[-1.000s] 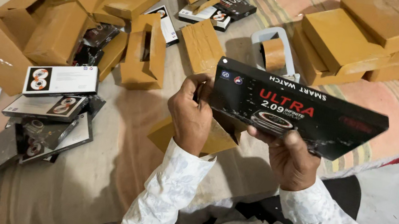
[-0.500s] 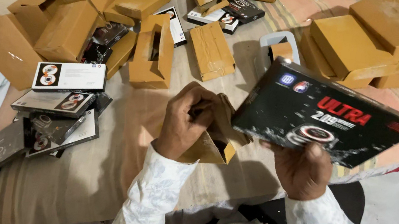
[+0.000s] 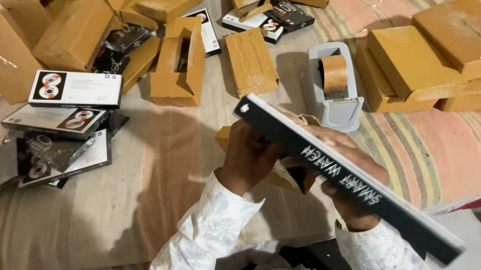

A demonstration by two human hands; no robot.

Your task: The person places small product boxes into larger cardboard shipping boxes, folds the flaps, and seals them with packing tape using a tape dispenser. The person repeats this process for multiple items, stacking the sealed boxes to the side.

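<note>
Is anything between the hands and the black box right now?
Nothing visible is. Both the left hand and the right hand already grip the long black box directly, edge-on to the camera. A brown cardboard box sits partly hidden just beneath it, between the hands.

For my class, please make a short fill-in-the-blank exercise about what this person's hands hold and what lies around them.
1. Both hands hold a flat ____ box.
2. The left hand and right hand wear ____ sleeves.
3. The grey tape dispenser holds a roll of ____ tape.

Missing words: black; white; brown
</note>
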